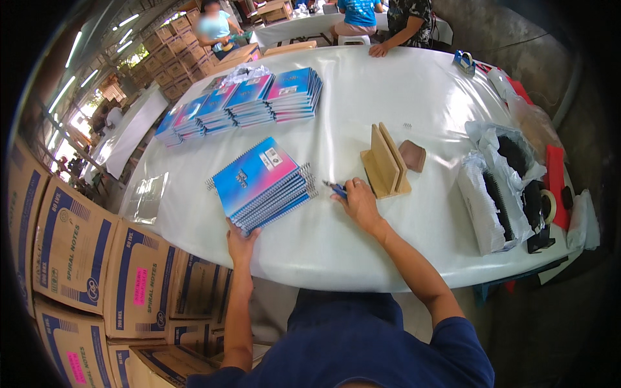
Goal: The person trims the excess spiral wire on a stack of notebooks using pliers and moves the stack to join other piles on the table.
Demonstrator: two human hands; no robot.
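Stack of spiral notebooks (pixel 262 184) steadied at table (pixel 401 84) edge
Left hand (pixel 240 240) gripped its six-o'clock corner; right hand (pixel 358 202) pinched blue pliers (pixel 337 189). Stack looked heavy, slippery.

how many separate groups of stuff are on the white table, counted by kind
Stacks of blue spiral notebooks: 2, one at the left hand being the near stack, the other the far row
Wooden jig: 1
Brown pad: 1
Blue-handled tool at the right hand: 1
Bags of black spiral coils: 1 cluster
Tape rolls: 1
Total: 7
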